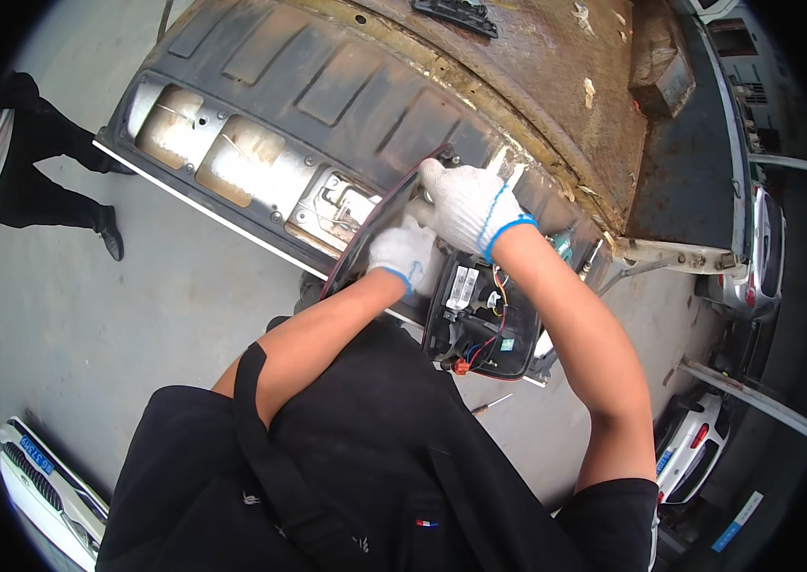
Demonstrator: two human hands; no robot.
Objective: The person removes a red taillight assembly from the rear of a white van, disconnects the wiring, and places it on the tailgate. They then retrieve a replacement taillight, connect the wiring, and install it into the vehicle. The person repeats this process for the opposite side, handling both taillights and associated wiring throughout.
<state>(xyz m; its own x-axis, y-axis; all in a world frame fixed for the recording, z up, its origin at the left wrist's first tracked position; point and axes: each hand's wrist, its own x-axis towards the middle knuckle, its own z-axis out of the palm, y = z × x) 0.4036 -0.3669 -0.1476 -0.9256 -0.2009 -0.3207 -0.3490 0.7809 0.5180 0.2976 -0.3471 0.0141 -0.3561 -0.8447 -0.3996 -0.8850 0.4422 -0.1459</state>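
Both my hands wear white knitted gloves with blue cuffs. A dark-backed tail lamp (362, 250) with a red edge stands tilted over the lowered tailgate (280, 57). My right hand (472, 206) grips its upper end, near the rim. My left hand (400, 252) is inside the hollow back of the lamp, fingers closed and a little blurred; what they hold there is hidden. Below my right forearm lies a second lamp housing (437, 329), back side up, with coloured wires, a white label and an orange connector (462, 366).
The rusty truck bed (556, 86) holds a black part (456, 15) and a metal box-shaped wheel arch (661, 71). A screwdriver (492, 404) shows below the housing. Another person (51, 162) stands at left. Parked cars (694, 448) line the right side; a white car (51, 481) is lower left.
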